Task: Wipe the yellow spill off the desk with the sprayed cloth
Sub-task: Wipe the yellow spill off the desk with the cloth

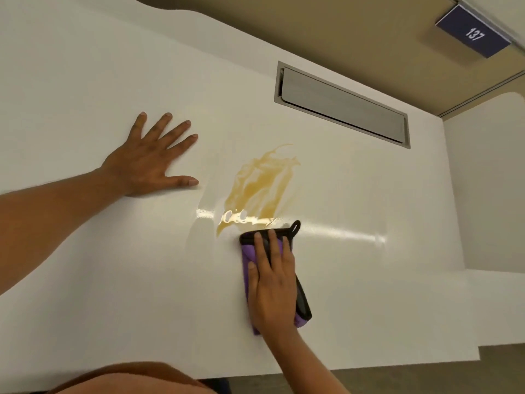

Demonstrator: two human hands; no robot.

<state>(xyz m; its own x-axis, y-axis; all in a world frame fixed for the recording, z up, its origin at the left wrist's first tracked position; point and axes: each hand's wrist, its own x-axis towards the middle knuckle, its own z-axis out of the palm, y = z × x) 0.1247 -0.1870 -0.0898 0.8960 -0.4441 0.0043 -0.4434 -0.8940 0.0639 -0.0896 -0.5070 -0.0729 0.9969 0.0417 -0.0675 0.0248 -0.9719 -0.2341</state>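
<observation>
A smeared yellow spill (260,186) lies in the middle of the white desk (99,265). Just below its near edge, my right hand (274,282) presses flat on a folded purple cloth (248,248) with black trim and a black hanging loop. The cloth's far end touches the lowest streaks of the spill. My left hand (147,160) rests flat on the desk to the left of the spill, fingers spread, holding nothing.
A grey recessed cable flap (341,105) is set into the desk behind the spill. A white partition (488,180) rises at the right. A dark blue sign reading 137 (473,32) sits at the top right. The desk's front edge runs along the bottom.
</observation>
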